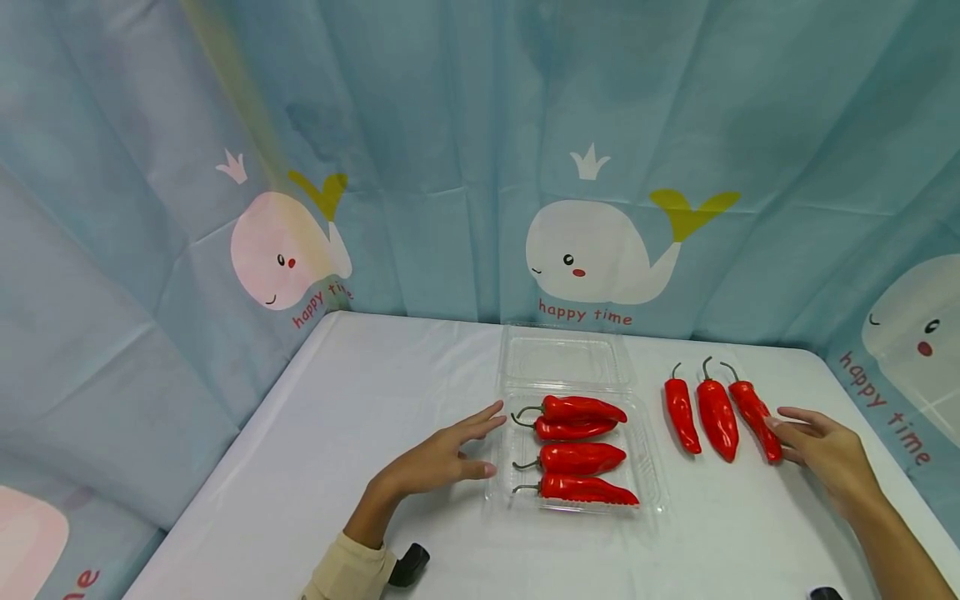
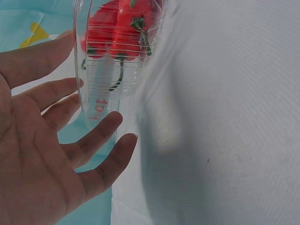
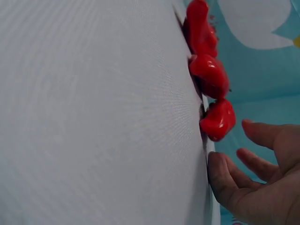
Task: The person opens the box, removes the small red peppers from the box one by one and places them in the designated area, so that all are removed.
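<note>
A hinged clear plastic box [image 1: 649,467] lies open on the white tabletop, with several red chili peppers [image 1: 581,458] lying crosswise inside, stems to the left. My left hand [image 1: 438,458] is at the box's left side, fingers spread and straight; in the left wrist view its fingertips are right by the clear wall. To the right of the box lie three loose red peppers, the left one [image 1: 681,417], the middle one [image 1: 717,421] and the right one [image 1: 753,417]. My right hand [image 1: 828,457] reaches beside the right pepper's lower end, its fingers [image 3: 222,176] loosely bent and holding nothing.
The box's lid [image 1: 566,358] lies folded back behind it. A pale blue curtain [image 1: 450,167] printed with whales hangs behind and around the white table [image 1: 405,367]. A black object [image 1: 409,565] sits at my left cuff, and another dark one [image 1: 825,593] shows at the bottom right.
</note>
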Demonstrator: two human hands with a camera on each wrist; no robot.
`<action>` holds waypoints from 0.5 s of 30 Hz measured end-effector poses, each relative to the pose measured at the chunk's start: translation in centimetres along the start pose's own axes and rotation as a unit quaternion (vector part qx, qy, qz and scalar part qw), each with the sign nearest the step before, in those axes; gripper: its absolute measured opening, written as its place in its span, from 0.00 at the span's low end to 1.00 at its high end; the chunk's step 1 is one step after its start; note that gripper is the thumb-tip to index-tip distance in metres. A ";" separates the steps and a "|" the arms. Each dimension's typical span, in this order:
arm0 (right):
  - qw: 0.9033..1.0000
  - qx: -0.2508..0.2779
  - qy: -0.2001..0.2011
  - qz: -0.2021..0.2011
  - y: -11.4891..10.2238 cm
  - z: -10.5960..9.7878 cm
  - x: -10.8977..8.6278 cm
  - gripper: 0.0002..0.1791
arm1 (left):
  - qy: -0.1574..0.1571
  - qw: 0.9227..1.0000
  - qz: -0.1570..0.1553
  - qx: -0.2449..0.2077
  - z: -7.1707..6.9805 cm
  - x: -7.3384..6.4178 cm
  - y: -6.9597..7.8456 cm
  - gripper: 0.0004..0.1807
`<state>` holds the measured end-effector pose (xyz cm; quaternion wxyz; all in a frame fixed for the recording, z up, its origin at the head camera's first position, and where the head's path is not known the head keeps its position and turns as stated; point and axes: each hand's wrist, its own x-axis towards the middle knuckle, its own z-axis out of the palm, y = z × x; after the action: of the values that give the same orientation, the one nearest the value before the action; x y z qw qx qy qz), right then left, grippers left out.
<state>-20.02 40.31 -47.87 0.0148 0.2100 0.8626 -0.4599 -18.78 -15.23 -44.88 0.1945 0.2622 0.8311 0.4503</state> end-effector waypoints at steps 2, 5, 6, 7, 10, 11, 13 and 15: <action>1.000 -0.005 0.001 -0.005 0.0 0.1 -0.1 0.48 | 0.000 1.000 0.000 -0.001 0.0 0.0 0.0 0.40; 1.000 -0.007 0.001 -0.010 0.0 0.2 -0.2 0.47 | -0.001 1.000 0.003 -0.004 -0.1 0.0 0.0 0.40; 1.000 -0.007 0.002 -0.011 0.0 0.2 -0.3 0.47 | -0.001 1.000 0.003 -0.005 -0.1 -0.1 0.1 0.40; 1.000 -0.008 0.002 -0.011 0.0 0.2 -0.3 0.48 | -0.001 1.000 0.002 -0.006 -0.1 -0.1 0.1 0.40; 1.000 -0.012 0.006 -0.016 -0.1 0.2 -0.5 0.48 | -0.002 1.000 0.000 -0.007 -0.1 -0.1 0.1 0.40; 1.000 -0.014 0.008 -0.018 -0.2 0.2 -0.6 0.48 | -0.002 1.000 -0.001 -0.006 -0.1 -0.1 0.1 0.40; 1.000 -0.015 0.012 -0.023 -0.4 0.2 -0.9 0.47 | -0.001 1.000 -0.003 -0.004 -0.1 -0.1 0.1 0.40; 0.999 -0.016 0.016 -0.027 -0.6 0.2 -1.1 0.48 | -0.001 1.000 -0.005 -0.002 -0.1 -0.1 0.1 0.40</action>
<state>-19.29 39.44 -47.24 -0.0076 0.1937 0.8751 -0.4434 -18.73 -15.27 -44.73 0.1976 0.2580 0.8312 0.4511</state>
